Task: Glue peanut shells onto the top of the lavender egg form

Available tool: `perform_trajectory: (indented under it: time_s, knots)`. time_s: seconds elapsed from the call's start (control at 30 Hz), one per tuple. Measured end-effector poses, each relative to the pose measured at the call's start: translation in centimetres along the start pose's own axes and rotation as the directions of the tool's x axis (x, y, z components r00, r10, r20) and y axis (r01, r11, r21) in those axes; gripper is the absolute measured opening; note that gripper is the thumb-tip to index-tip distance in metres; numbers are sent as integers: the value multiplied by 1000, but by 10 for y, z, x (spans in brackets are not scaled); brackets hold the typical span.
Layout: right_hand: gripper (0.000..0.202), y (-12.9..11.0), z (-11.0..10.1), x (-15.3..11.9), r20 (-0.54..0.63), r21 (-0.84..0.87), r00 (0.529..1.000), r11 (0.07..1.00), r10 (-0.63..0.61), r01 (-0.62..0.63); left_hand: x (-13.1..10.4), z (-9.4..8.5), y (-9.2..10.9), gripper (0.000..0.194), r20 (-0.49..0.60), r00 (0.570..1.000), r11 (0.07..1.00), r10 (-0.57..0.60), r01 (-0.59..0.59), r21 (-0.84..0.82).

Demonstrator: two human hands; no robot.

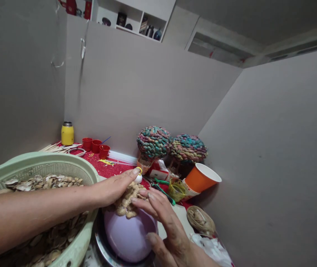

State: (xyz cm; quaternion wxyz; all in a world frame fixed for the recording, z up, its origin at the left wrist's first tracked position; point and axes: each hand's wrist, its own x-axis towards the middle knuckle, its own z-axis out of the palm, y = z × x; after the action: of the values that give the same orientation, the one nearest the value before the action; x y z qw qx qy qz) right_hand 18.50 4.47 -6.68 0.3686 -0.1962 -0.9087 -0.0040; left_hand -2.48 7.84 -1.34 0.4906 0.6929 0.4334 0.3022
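A lilac balloon (129,235) sits in a metal bowl (103,244), its top covered with peanut shells (127,204). At the crown is a small white knob (138,179) with a yellow ring. My left hand (118,187) lies stretched out along the left side of the shells, its tip beside the knob; some fingers are hidden from view. From the right, my right hand (165,222) rests its spread fingertips on the shells, thumb near the balloon's side. Left of the bowl stands a green basket (88,167) holding many loose shells (47,182).
Behind stand two colourful shell-covered balloon models (154,142), red cups (96,146) and a yellow jar (67,134). To the right are an orange paper cup (201,180), green-handled pliers (171,199) and a coil of twine (200,219). Grey walls (272,148) enclose the table.
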Motion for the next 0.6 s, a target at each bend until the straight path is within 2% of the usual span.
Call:
perform_trajectory:
  time_s: [0.13,0.23,0.3,0.4,0.47,0.53,0.6]
  knots:
    - [55,1,1,-5,-20,62,998,996,60,-59,4,1,-6,65,-1,1000,1000,10,-10,-11]
    - [54,0,-2,-5,-46,57,997,997,61,-59,6,3,-12,65,-2,1000,999,9,-9,-48]
    - [55,-1,-4,-4,-54,9,999,1000,10,-10,7,3,-13,64,4,1000,997,9,-9,-73]
    - [61,-1,-6,0,53,-107,990,985,-132,137,5,2,-11,63,13,1000,998,-1,2,-70]
    - [66,-2,-6,2,92,-123,980,975,-176,186,4,2,-10,64,5,1000,999,-12,13,-52]
    - [67,-4,-7,1,20,-71,987,985,-159,160,4,2,-10,64,-17,1000,999,-6,5,-42]
    - [61,-11,-10,-2,-115,20,991,997,-72,75,5,2,-11,61,-47,999,999,18,-20,-41]
